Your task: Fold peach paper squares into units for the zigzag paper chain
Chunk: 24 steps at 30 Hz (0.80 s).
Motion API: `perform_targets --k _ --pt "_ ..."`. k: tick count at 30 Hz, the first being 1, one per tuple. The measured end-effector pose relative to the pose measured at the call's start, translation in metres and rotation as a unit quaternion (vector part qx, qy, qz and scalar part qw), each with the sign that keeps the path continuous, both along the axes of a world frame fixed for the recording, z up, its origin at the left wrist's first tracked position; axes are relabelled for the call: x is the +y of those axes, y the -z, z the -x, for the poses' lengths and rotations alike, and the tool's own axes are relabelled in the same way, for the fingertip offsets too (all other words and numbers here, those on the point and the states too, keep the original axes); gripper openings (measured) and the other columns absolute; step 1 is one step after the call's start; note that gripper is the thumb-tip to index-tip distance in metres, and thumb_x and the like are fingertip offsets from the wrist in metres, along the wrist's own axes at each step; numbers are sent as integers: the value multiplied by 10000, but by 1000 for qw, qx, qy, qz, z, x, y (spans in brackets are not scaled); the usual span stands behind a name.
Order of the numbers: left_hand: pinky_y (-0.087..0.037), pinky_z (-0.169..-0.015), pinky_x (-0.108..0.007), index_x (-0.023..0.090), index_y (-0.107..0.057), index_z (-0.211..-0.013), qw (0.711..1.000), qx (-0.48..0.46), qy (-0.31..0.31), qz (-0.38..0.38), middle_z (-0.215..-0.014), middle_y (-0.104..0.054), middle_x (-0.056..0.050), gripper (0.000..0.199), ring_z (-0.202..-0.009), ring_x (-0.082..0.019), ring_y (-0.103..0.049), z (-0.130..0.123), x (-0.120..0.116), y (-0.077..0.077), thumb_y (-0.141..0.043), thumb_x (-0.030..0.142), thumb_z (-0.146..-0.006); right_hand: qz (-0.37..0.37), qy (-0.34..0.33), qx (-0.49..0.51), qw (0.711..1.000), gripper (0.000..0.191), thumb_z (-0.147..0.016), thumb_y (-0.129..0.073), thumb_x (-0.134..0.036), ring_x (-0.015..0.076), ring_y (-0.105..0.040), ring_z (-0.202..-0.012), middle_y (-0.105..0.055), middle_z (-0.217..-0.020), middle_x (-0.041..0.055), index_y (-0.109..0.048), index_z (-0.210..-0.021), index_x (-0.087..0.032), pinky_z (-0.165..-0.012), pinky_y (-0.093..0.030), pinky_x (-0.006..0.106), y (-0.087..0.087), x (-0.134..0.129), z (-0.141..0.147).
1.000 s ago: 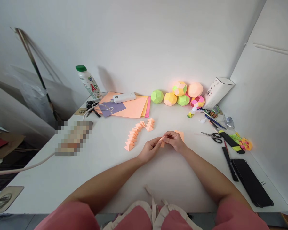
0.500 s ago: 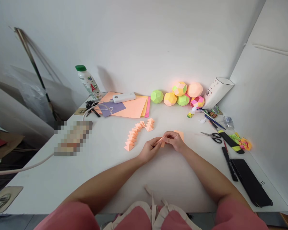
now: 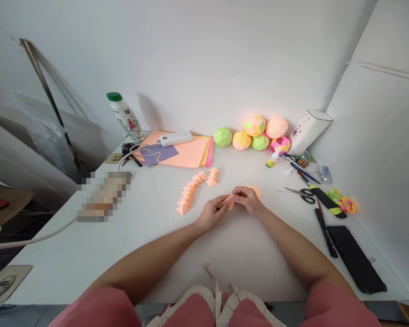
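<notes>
Room btwn sheet (image 3: 256, 191) & scissors (image 3: 301, 194), folded pcs (image 3: 189, 193) obstruct L

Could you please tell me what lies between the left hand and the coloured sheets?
In the head view, a curved row of folded orange pieces lies between the left hand and the coloured sheets, with a shorter row beside it.

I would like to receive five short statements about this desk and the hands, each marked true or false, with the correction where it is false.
1. The left hand and right hand hold one piece of peach paper. True.
2. The scissors lie left of the hands. False: the scissors lie to their right.
3. A green-capped bottle stands left of the paper balls. True.
4. The white device lies on bare desk. False: the white device rests on coloured sheets.
5. The black case is at the desk's right side. True.
</notes>
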<state>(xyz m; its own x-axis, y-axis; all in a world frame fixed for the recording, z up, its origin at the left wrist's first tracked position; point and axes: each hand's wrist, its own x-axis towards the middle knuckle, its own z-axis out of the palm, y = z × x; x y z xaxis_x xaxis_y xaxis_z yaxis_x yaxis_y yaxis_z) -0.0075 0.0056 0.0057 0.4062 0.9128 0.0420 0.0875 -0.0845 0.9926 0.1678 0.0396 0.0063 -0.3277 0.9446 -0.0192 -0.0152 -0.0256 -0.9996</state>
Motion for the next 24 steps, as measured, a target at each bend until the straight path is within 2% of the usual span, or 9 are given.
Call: perform_targets --k 18,21,24 --pt "-458 -757 -276 179 -600 -1077 1000 -14 -16 16 -963 -650 -54 369 -881 -180 -576 -1 -1 -4 -468 431 -842 -3 -1 0 1000 161 -697 -660 -330 119 -500 -609 -556 -631 -12 -613 -665 -179 -616 -426 273 -2 -2 0" --pt "-450 -598 -245 169 -600 -1031 997 -28 -51 48 -744 -623 -29 376 -652 -133 -555 -1 0 -4 -489 460 -821 -5 17 12 1000 163 -710 -650 -334 117 -507 -594 -542 -624 -18 -593 -696 -182 -603 -431 273 -1 -2 0" --pt "-391 -488 -215 158 -582 -995 991 -45 -89 85 -535 -488 35 379 -486 -92 -447 -1 1 -3 -505 476 -803 -22 25 17 999 171 -748 -611 -348 108 -507 -577 -538 -667 -18 -557 -719 -188 -584 -435 270 2 -3 1"
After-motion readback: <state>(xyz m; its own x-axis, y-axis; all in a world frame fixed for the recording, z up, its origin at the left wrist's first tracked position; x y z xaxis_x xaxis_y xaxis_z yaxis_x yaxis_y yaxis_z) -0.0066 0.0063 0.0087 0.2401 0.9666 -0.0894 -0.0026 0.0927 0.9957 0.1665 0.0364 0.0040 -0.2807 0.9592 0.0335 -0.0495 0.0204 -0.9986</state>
